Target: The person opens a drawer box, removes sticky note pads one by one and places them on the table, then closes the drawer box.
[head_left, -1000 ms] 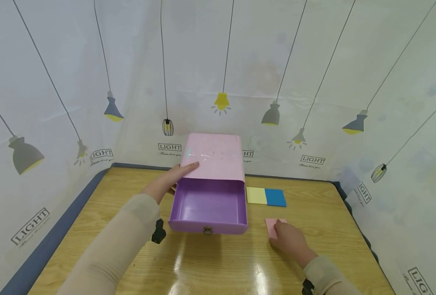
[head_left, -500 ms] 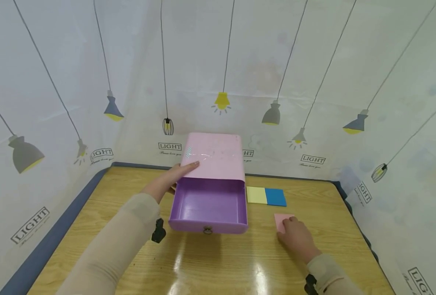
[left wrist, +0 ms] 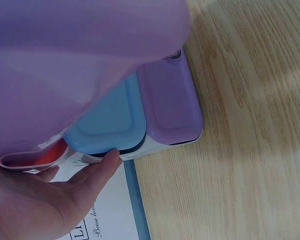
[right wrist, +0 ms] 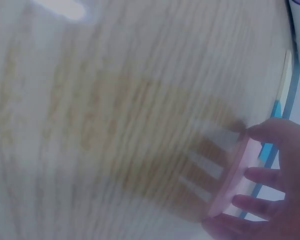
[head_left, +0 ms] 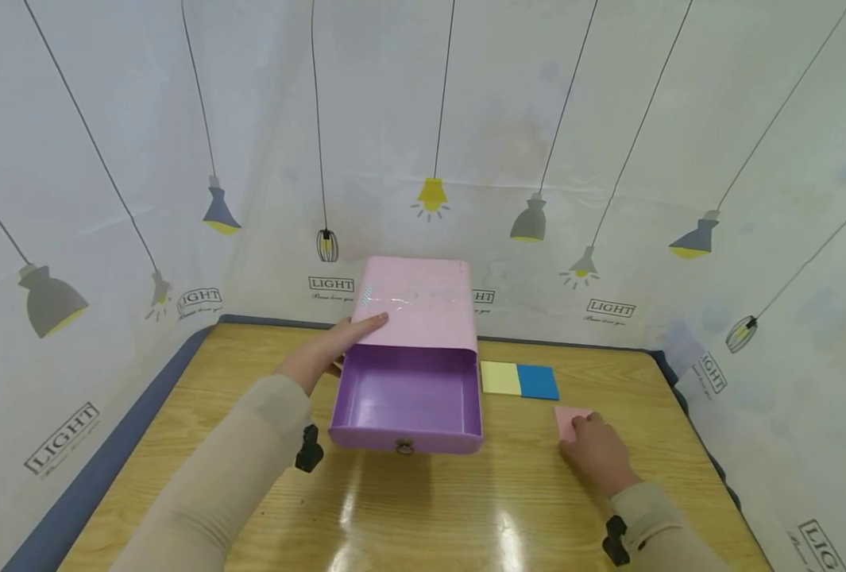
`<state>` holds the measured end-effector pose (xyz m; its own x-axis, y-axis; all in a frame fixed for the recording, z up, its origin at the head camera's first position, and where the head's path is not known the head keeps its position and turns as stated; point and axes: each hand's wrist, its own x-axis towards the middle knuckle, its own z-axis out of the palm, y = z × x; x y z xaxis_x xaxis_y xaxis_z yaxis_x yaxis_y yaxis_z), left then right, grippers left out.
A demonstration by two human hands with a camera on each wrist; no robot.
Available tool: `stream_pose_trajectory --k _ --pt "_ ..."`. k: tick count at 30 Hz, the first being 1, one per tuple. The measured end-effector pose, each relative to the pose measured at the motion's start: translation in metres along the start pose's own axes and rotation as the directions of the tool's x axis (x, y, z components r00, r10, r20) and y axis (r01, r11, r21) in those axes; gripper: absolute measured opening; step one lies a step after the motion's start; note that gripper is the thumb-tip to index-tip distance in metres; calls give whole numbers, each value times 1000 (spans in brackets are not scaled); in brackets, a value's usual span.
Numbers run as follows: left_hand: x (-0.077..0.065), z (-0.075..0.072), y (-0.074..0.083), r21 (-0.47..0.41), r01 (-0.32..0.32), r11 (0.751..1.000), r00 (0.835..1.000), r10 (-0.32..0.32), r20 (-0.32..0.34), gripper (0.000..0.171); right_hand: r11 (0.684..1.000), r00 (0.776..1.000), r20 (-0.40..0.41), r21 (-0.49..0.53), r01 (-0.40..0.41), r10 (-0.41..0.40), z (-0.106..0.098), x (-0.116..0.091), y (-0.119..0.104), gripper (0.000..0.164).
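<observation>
A small pink drawer cabinet (head_left: 417, 302) stands upright at the back of the table, its top purple drawer (head_left: 405, 442) pulled out with nothing visible inside. My left hand (head_left: 333, 343) rests on the cabinet's left side, a straight digit lying over the top edge. In the left wrist view, lower blue (left wrist: 110, 120) and purple (left wrist: 170, 100) drawers are pushed in, and a fingertip touches the side near the blue one. To the right, my right hand (head_left: 600, 453) pinches a pink sticky-note pad (head_left: 567, 421) by its edges, thumb on one side and fingers on the other, at the tabletop.
Right of the cabinet, a yellow pad (head_left: 500, 378) and a blue pad (head_left: 538, 382) lie side by side, touching. A white backdrop sheet (head_left: 630, 238) printed with lamps encloses the wooden table (head_left: 465, 508) behind and at both sides.
My right hand has slid the pink sticky-note pad to the right and slightly back, away from the cabinet. The left hand, the cabinet and its drawer have stayed put.
</observation>
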<state>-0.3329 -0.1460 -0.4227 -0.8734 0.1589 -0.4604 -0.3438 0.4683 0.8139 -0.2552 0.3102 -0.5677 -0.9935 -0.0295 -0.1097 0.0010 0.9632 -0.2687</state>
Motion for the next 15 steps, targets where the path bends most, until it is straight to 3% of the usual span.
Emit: stream_pose_trajectory --k 15 --pt "5 1 -2 -8 -9 1000 1000 9 -6 111 999 999 31 23 -30 29 -9 19 19 49"
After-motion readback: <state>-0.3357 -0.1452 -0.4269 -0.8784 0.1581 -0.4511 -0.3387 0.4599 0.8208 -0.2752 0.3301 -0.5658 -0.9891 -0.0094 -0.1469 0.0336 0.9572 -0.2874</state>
